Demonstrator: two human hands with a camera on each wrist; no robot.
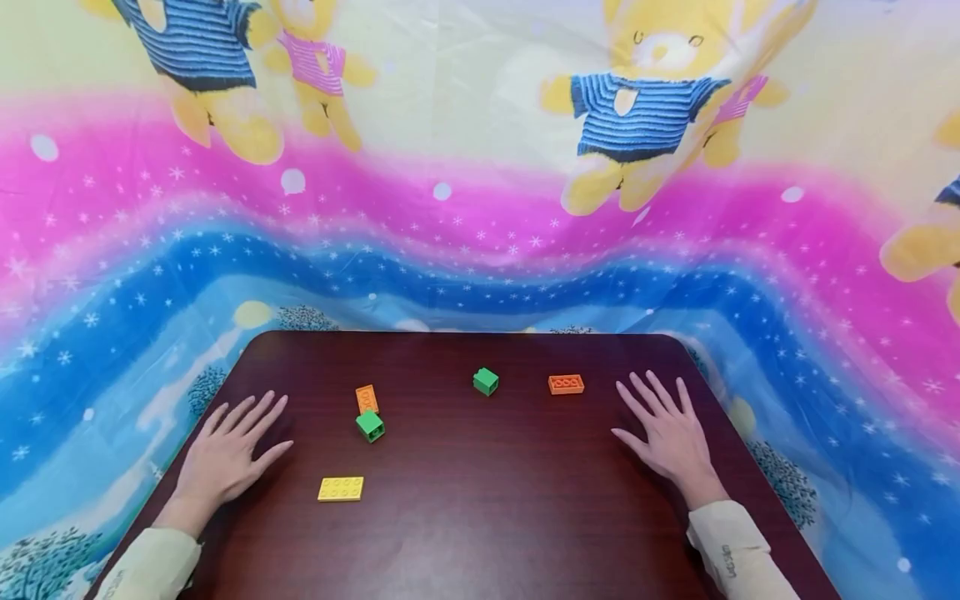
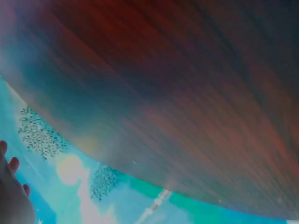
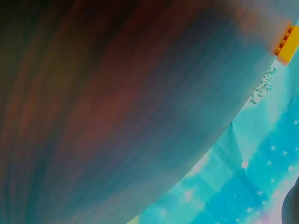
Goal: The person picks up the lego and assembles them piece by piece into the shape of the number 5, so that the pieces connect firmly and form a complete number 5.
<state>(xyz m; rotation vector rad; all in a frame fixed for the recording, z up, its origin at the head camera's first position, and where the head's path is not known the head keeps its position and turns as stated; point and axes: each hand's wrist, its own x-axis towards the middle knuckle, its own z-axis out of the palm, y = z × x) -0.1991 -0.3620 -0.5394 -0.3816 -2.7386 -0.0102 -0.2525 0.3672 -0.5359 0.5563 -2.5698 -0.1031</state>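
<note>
Pale sleeves [image 1: 153,562], left hand [image 1: 225,457] and right hand [image 1: 669,437] with fingers straight and spread, yellow brick [image 1: 341,489], green bricks [image 1: 486,382], orange bricks [image 1: 566,384] between them on glossy dark table [image 1: 480,500], rounded corners, bear-print cloth [image 1: 450,221] behind and beside.

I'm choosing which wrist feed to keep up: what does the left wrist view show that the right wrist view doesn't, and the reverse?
Only the left wrist view: the bare left hand, partly in frame at the left edge.
Only the right wrist view: a yellow-orange plastic toy brick, cut off at the upper right, and a dark rounded shape at lower right, too cropped to identify.
Both: the dark brown wood-grain table and blue printed cloth.
</note>
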